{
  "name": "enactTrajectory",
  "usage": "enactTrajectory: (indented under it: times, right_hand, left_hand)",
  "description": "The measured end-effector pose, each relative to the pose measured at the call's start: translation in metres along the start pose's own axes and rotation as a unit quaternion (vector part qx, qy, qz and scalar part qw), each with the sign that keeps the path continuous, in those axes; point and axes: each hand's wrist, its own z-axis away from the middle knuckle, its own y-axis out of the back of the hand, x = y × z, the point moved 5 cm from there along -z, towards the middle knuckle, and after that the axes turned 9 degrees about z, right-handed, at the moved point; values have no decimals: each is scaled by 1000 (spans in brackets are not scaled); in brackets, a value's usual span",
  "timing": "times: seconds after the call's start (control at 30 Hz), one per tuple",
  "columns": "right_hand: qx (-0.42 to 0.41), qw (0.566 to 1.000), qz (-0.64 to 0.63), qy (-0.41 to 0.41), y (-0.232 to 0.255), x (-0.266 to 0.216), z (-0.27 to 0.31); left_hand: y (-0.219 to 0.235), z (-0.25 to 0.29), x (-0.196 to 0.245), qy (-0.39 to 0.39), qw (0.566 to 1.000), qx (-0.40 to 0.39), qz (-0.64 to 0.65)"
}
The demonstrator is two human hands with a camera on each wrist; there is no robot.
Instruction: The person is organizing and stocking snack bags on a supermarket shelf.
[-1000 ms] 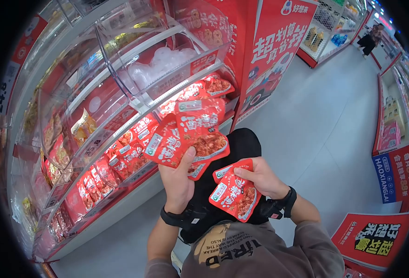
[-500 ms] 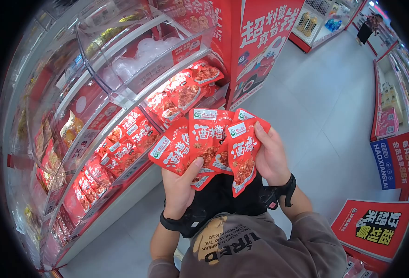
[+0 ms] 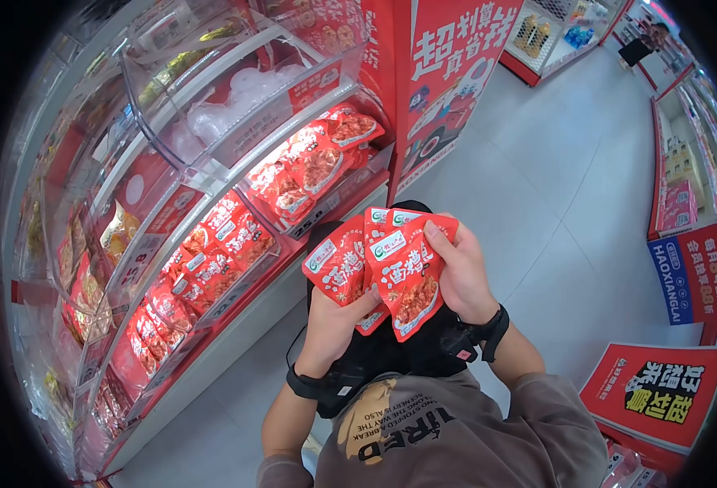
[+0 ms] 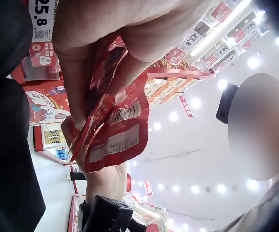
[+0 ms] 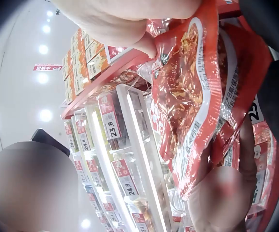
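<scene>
Several red snack packets with white lettering are fanned together in front of the lap in the head view. My left hand (image 3: pixel 330 329) pinches the stack from the lower left, its thumb over a left packet (image 3: pixel 341 259). On the other side, my right hand (image 3: pixel 466 281) grips the front packet (image 3: pixel 407 281) by its upper right part, thumb on its face. This front packet overlaps the others and hides much of them. A barcode shows on a packet's back (image 4: pixel 125 128) in the left wrist view. The right wrist view shows a packet's food picture (image 5: pixel 185 92) close up.
A shelf unit with clear plastic bins stands at the left, where more red packets (image 3: pixel 318 167) fill the nearest bins. Beyond it rises a red sign panel (image 3: pixel 444 89). A red placard (image 3: pixel 655 394) stands at the lower right. Far off, a person (image 3: pixel 645 45) is in the aisle.
My right hand has brought its packet from apart on the right to the left hand's stack. The spread packets are now drawn closer together, with one in front.
</scene>
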Motion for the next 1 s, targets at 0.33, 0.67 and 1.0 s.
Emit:
enactTrajectory:
  times: [0.33,0.67,1.0]
  right_hand:
    - [113,993,3,25,12,20,-3]
    - [88,989,7,-120,20,46,11]
    - [139,988,-55,48,50,-5,0]
  left_hand:
    - [5,-5,-25,45,997,51,48]
    - [17,-10,-22,37,987,95,128]
    - [18,5,6,-42,986,92,133]
